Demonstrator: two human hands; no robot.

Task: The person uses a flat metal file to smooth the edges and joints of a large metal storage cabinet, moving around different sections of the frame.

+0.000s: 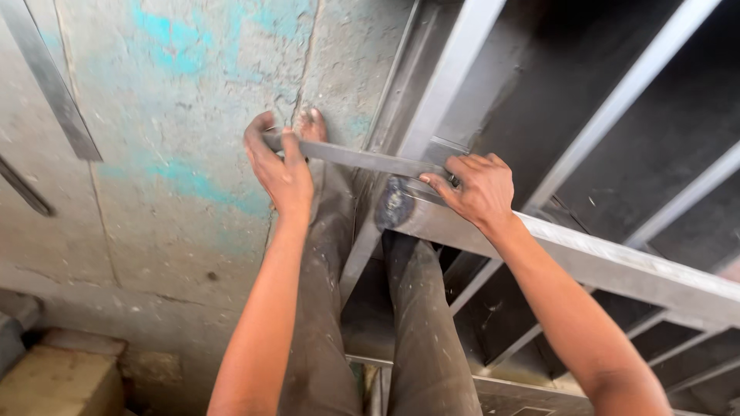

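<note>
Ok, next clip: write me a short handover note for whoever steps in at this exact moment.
Left hand: gripping the outer end of a flat metal strip.
Right hand: pressing the strip's other end onto the metal frame.
The strip lies level across the frame's corner, above the person's legs; concrete floor to the left.
Done: strip laid against the frame.
Left: no fastening visible; whether it is aligned cannot be told.
</note>
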